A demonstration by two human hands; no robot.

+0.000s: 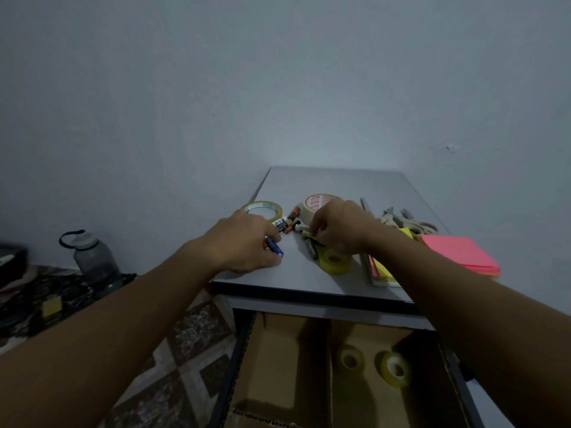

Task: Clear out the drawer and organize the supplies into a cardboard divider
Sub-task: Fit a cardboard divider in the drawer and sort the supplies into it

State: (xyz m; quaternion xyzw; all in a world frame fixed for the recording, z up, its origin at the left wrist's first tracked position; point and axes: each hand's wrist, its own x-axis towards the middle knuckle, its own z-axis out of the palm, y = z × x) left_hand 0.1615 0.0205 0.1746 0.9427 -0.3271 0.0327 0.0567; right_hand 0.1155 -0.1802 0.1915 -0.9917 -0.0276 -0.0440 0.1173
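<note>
Sorting step, gathering batteries off the cabinet top [333,180] for the cardboard divider [296,366] in the open drawer below it. Landmark: the masking tape roll [318,202] at mid-top.

Left hand [244,239], left of and nearer than the roll, fingers curled on a blue battery [275,246]. Right hand [340,227], right in front of the roll, fingertips pinched narrow on small dark cells [310,239] — exact count hidden. Loose batteries [285,224] lie between the hands, just left-front of the roll. Clear tape ring [262,209] left of the roll; a yellowish tape roll [335,261] nearer, under the right wrist. Scissors [411,222] and pink sticky notes [457,253] to the roll's right.

Two tape rolls [370,362] already sit in the divider's right compartment; the left one looks empty.

Next, likely: collect the remaining cells, carry them down to a free compartment — needs a secure grasp, the cells can roll.
</note>
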